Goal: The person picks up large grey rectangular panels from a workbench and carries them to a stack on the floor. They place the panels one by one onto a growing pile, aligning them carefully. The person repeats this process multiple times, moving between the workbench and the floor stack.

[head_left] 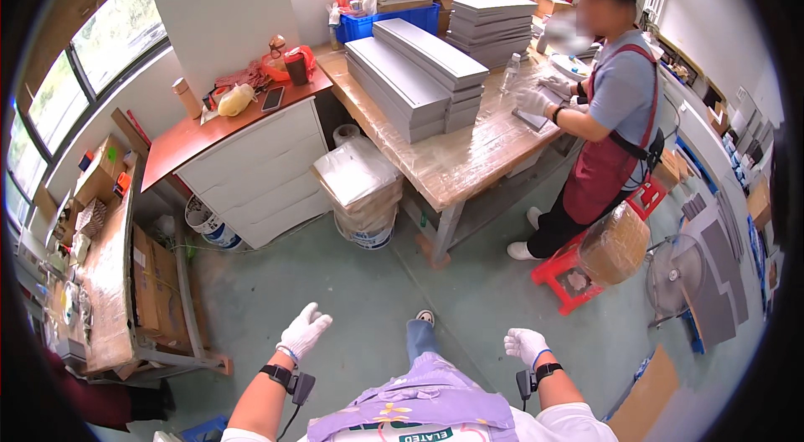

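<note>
My left hand (303,331), in a white glove, is held out over the floor with its fingers stretched and apart, holding nothing. On the other side of my body, my right hand (526,346), also gloved in white, hangs in the air with its fingers loosely bent and apart; nothing shows in it. Neither touches anything. Ahead of me stands a wooden worktable (452,182) wrapped in clear film. On it lie stacks of long grey panels (402,90) and a further grey stack (490,23).
At the table's right, a person in a red apron (590,166) handles a grey piece. A red stool (561,279) and a floor fan (672,276) stand on the right. A white drawer cabinet (260,166) and a film-covered bucket (364,191) are ahead left; a workbench (109,308) is left.
</note>
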`<state>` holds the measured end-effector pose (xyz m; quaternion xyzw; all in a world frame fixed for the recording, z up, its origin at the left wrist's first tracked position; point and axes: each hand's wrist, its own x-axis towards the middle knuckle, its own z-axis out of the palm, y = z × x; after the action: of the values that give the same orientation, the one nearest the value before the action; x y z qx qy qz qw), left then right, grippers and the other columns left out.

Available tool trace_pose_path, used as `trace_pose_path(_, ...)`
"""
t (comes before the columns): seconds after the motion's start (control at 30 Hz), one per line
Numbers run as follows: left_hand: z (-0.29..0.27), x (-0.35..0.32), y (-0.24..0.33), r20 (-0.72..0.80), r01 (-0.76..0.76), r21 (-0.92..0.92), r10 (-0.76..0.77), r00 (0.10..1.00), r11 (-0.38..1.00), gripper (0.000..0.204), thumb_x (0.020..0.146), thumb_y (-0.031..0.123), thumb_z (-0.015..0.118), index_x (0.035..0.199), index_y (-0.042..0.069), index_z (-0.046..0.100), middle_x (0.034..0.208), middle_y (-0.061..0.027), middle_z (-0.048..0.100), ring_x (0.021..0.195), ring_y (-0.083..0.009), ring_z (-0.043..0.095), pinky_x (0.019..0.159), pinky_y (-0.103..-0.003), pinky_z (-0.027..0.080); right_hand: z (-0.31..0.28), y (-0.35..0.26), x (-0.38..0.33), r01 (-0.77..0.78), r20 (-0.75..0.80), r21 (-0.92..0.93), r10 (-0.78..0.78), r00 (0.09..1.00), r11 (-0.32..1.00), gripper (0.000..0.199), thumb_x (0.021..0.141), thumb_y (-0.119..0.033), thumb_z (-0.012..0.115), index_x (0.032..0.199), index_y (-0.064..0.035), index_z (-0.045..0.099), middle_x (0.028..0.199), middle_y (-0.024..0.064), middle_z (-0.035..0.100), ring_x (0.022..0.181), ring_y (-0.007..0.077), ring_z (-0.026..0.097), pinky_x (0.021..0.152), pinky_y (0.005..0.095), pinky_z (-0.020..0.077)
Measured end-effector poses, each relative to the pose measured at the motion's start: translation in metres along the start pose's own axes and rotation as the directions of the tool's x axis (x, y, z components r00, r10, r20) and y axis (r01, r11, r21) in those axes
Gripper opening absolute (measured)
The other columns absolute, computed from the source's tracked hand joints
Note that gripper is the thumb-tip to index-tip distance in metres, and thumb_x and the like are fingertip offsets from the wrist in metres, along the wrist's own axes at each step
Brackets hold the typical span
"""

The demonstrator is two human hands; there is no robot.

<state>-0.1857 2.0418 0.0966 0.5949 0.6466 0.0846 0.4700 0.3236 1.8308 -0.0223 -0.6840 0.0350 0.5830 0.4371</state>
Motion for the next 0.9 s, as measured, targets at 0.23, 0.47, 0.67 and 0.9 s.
trace_pose_path(0.23, -0.015, 0.127, 0.138, -0.027, -0.162, -0.089, 0.160, 0.987, 0.983, 0.081, 0.090, 0.044, 0.063, 0.150, 0.001, 0.031, 0.142, -0.0193, 0.052, 0.130, -0.0282, 0.052, 0.108, -0.036, 0.040, 0.109, -0.156, 0.062, 0.112, 0.123, -0.034, -0.108, 0.987, 0.993, 0.011, 0.093, -0.020, 0.060, 0.094, -0.0092, 0.065, 0.083, 0.0040, 0.067, 0.067, 0.0141, 0.061, 0.062, 0.0302, 0.0526)
trace_pose_path(0.47, -0.025, 0.260, 0.229, 0.196, -0.057, -0.700, 0.269, 0.943, 0.711, 0.058, 0.097, 0.028, 0.061, 0.144, 0.001, 0.039, 0.096, -0.0019, 0.054, 0.080, -0.0070, 0.051, 0.071, -0.024, 0.047, 0.222, -0.283, 0.067, 0.177, 0.239, 0.018, -0.176, 0.955, 0.984, 0.021, 0.094, -0.025, 0.060, 0.103, -0.0068, 0.066, 0.090, 0.0052, 0.069, 0.076, 0.0163, 0.065, 0.069, 0.0308, 0.0540)
trace_pose_path(0.67, -0.051, 0.385, 0.310, 0.428, 0.168, -0.793, 0.338, 0.838, 0.586, 0.067, 0.097, 0.037, 0.061, 0.148, 0.004, 0.033, 0.133, -0.0157, 0.048, 0.106, -0.0283, 0.056, 0.086, -0.038, 0.052, 0.323, -0.367, 0.075, 0.207, 0.241, 0.213, -0.257, 0.936, 0.955, 0.030, 0.098, -0.023, 0.052, 0.121, -0.0038, 0.057, 0.114, 0.0122, 0.063, 0.093, 0.0235, 0.063, 0.083, 0.0376, 0.0546)
trace_pose_path(0.9, -0.053, 0.479, 0.394, 0.436, 0.221, -0.687, 0.150, 0.887, 0.692, 0.072, 0.089, 0.050, 0.068, 0.145, 0.013, 0.043, 0.153, -0.0203, 0.033, 0.133, -0.0476, 0.040, 0.100, -0.059, 0.043, 0.422, -0.442, 0.085, 0.250, 0.182, 0.455, -0.364, 0.914, 0.855, 0.040, 0.099, -0.033, 0.056, 0.130, -0.0076, 0.050, 0.135, 0.0187, 0.052, 0.119, 0.0362, 0.055, 0.099, 0.0513, 0.0467)
